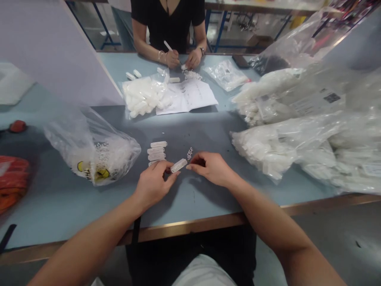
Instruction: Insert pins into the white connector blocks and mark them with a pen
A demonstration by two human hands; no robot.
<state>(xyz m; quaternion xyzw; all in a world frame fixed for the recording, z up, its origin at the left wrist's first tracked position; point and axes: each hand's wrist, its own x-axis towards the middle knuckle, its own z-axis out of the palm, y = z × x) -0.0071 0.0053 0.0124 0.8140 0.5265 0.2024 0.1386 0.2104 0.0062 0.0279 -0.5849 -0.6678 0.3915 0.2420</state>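
Note:
My left hand (pixel 154 180) pinches a long white plastic part (pixel 179 165) with a row of openings along its face, tilted up to the right. Just right of that part is my right hand (pixel 212 169), thumb and forefinger brought together by its end; whatever they hold is too small to make out. A little pile of tiny white pieces (pixel 189 153) lies on the table beyond the right fingertips. Similar white plastic parts (pixel 156 151) lie in a stacked row behind my left hand, the nearest one partly covered by it.
A clear bag of tiny pieces (pixel 102 159) sits to the left. Large bags of white parts (pixel 276 139) fill the right side. Across the table (pixel 208 206), a person's hands (pixel 183 59) hold a pen and a white part, near a paper sheet (pixel 196 95) and another bag (pixel 145 95).

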